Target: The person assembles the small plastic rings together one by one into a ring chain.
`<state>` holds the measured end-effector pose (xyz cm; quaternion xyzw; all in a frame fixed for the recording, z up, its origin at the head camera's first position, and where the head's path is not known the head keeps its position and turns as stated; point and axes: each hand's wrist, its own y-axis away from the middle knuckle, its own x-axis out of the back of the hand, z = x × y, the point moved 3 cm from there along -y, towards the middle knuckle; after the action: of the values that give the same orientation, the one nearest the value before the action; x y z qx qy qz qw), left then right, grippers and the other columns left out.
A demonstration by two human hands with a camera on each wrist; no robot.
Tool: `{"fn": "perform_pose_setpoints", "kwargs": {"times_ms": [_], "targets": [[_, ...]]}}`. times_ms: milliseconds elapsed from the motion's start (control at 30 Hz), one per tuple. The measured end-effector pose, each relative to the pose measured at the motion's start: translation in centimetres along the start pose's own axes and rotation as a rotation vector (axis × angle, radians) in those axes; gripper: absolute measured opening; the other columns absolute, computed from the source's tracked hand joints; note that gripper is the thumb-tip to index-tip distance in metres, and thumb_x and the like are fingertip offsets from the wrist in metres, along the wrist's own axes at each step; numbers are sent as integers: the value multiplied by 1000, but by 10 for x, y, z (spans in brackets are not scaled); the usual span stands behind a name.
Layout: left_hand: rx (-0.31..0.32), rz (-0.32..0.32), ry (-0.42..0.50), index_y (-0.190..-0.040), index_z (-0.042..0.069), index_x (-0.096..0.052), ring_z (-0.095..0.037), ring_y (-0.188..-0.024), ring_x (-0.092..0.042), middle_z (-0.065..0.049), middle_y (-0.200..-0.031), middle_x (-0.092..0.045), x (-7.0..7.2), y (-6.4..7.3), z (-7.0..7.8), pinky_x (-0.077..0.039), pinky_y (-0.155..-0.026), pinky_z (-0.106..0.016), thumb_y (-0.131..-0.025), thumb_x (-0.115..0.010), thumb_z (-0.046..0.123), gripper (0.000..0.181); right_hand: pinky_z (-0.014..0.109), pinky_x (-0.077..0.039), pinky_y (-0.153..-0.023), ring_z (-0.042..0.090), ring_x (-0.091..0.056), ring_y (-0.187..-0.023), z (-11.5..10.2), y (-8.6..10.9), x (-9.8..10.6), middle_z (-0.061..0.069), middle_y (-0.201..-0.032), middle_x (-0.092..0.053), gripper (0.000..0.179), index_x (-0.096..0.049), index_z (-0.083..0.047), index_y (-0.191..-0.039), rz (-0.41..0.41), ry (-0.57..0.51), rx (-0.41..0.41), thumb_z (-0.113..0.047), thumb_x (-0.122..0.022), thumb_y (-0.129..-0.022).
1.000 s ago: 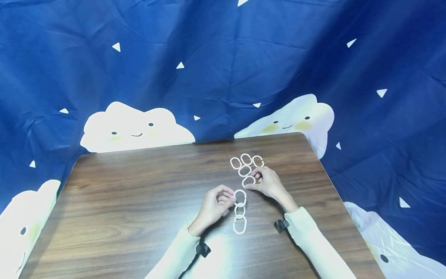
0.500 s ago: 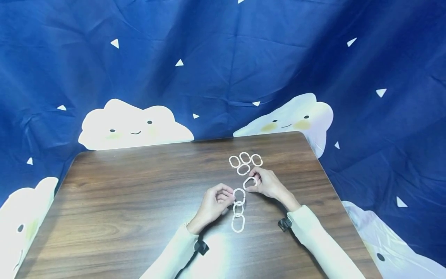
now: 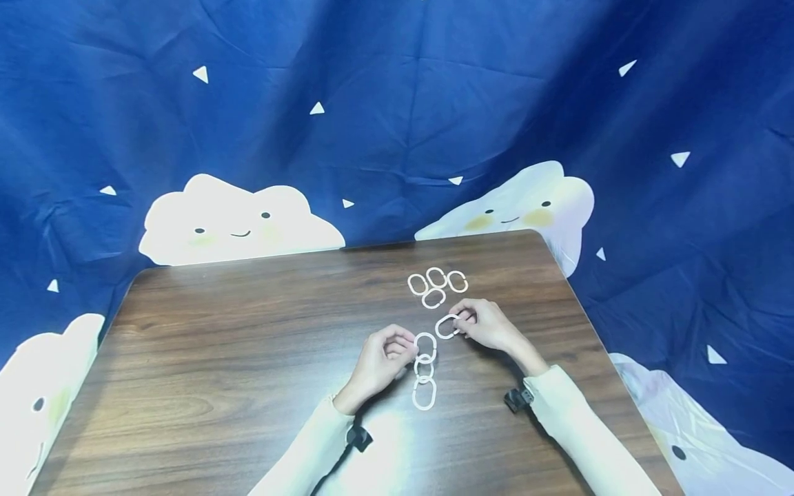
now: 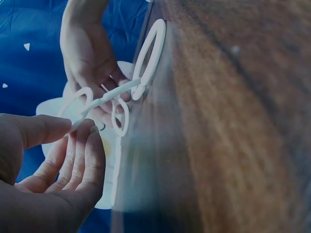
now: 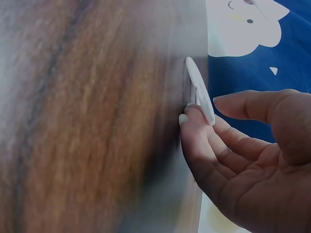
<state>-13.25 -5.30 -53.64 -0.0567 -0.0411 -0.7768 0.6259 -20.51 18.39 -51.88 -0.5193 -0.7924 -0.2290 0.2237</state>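
In the head view, three white oval plastic links form a chain on the wooden table. My left hand pinches the far link of this chain between thumb and fingertips. The middle link and the near link trail from it in the left wrist view, the near one at the tabletop. To the right, my right hand pinches a separate white link by its right end. That single link stands tilted at the fingertips in the right wrist view, apart from the chain.
Several loose white links lie grouped beyond my right hand on the wooden table. Behind the table's far edge hangs a blue cloth printed with clouds. A black camera sits at each wrist.
My right hand has drawn its link away from the loose group, rightward and slightly toward me, and turned it. My left hand keeps its hold on the chain, almost unmoved.
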Motion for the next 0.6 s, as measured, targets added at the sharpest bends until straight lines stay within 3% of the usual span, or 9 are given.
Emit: {"fn": "perform_pose_setpoints", "kwargs": {"times_ms": [200,267,433,600], "targets": [[7,-1,-6,-104,0,-71,-35,-80,-75,-20,-93,-76,-1,-2,1,-66,-68,-35,-92,-76,3,14,20,-59,-65,22,-74,-75,3,3,3,17,-92,-76,23,-72,3,-115,19,-37,-9,-1,-66,-93],[15,-3,-5,-105,0,-71,-30,-78,-75,-19,-93,-76,-2,-2,1,-66,-70,-39,-92,-76,3,14,20,-59,-66,20,-74,-75,3,4,4,15,-91,-76,22,-72,2,-115,25,-44,-14,-1,-66,-94],[49,4,7,-105,1,-71,-21,-75,-74,-19,-93,-77,-1,-2,-1,-66,-65,-34,-91,-76,5,15,18,-57,-68,15,-72,-75,-2,9,8,13,-92,-77,20,-72,0,-114,68,-78,-7,-3,-69,-94],[63,16,5,-105,2,-71,-26,-76,-75,-19,-93,-77,-1,-4,-2,-64,-57,-34,-92,-76,7,15,24,-63,-70,15,-72,-76,-10,14,14,19,-95,-76,22,-70,5,-115,103,-171,28,-2,-71,-93]]}}
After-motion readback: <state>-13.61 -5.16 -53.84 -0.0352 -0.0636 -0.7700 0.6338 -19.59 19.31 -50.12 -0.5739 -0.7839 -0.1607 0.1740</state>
